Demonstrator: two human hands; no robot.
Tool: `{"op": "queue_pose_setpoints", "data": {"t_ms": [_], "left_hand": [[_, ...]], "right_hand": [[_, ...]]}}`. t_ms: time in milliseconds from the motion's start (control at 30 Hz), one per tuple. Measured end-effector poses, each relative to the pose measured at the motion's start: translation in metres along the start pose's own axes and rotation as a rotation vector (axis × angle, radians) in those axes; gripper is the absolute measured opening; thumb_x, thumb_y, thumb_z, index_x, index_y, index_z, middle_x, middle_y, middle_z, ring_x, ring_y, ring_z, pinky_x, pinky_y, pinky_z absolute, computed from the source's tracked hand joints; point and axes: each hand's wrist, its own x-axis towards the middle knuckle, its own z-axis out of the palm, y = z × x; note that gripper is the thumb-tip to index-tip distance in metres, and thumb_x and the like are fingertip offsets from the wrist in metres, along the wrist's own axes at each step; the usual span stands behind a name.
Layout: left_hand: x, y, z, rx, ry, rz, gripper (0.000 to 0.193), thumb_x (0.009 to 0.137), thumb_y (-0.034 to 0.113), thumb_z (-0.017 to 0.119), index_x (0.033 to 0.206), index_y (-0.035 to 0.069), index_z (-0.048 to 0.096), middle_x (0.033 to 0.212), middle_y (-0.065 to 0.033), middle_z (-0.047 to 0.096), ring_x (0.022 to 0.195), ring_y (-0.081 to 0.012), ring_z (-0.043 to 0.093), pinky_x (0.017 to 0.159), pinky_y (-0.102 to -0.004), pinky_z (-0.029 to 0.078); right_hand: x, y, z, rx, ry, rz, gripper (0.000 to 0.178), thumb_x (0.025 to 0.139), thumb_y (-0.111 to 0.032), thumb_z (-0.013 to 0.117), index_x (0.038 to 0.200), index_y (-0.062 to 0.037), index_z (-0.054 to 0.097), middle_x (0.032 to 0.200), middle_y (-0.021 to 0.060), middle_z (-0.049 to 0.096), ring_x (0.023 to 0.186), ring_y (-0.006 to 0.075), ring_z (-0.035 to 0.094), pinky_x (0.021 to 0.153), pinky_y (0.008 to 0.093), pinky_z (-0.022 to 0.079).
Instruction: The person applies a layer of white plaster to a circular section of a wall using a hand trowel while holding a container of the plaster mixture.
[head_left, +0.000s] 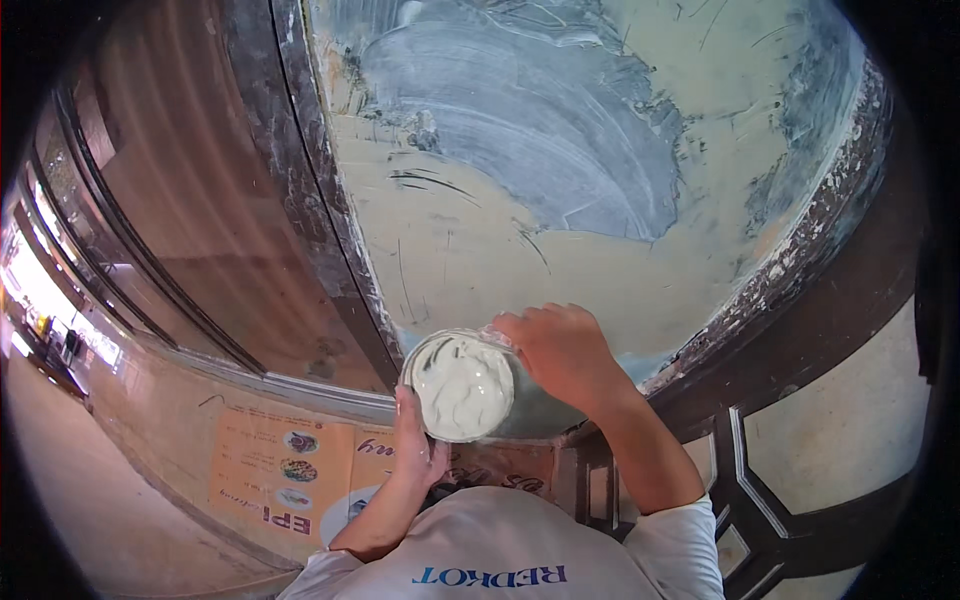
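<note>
A round tub (408,372) of thick white paste (462,385) is held in front of my chest. My left hand (412,440) cups it from its left and near side, the thumb up along the wall. At the tub's far right rim is my right hand (552,345), its fingers curled closed. Whitish smears show at these fingertips; whatever they grip is hidden. Ahead of both hands stands a panel (450,220) of dull beige, with a broad bluish-grey smeared patch (540,120) across its upper part and dark scratches around it.
A dark, paint-flecked frame (790,270) borders the panel on the right, and a worn dark post (300,180) on the left. Beyond the post is a brown glazed pane (190,200). An orange printed sheet (260,465) lies below left. Dark-framed pale panelling (850,450) is at right.
</note>
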Motion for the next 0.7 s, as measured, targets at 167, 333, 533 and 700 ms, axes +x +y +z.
{"op": "queue_pose_setpoints", "data": {"t_ms": [167,333,533,700], "left_hand": [[0.011,0.013,-0.013,-0.015,0.059,0.123,0.065,0.102,0.054,0.034,0.146,0.006,0.034,0.146,-0.0118,0.044,0.133,-0.0258,0.046,0.111,-0.0403,0.039],[0.017,0.017,-0.019,-0.091,0.216,0.190,0.064,0.102,0.053,0.034,0.146,0.007,0.034,0.145,-0.0102,0.045,0.131,-0.0239,0.048,0.110,-0.0376,0.041],[0.023,0.018,-0.014,-0.077,0.068,0.083,0.064,0.102,0.052,0.035,0.146,0.006,0.034,0.145,-0.0104,0.045,0.132,-0.0239,0.047,0.110,-0.0398,0.041],[0.023,0.011,-0.016,-0.086,-0.035,0.008,0.066,0.101,0.054,0.035,0.146,0.006,0.034,0.145,-0.0115,0.045,0.132,-0.0254,0.046,0.110,-0.0410,0.040]], "right_hand": [[0.006,-0.009,0.016,0.207,-0.126,0.118,0.014,0.087,-0.014,0.060,0.101,-0.0109,0.060,0.077,0.0099,0.066,0.075,0.0337,0.065,0.064,0.0457,0.048],[0.008,-0.017,0.026,0.386,-0.169,0.278,0.021,0.094,-0.024,0.051,0.098,-0.0044,0.058,0.077,0.0201,0.065,0.072,0.0404,0.064,0.066,0.0510,0.048],[0.003,-0.031,0.028,0.478,-0.051,0.145,0.024,0.087,-0.017,0.059,0.108,-0.0046,0.059,0.074,0.0192,0.064,0.071,0.0415,0.062,0.066,0.0496,0.048],[0.010,-0.020,0.005,0.396,-0.150,0.279,0.023,0.094,-0.025,0.053,0.104,-0.0057,0.060,0.079,0.0197,0.066,0.074,0.0404,0.064,0.067,0.0509,0.048]]}}
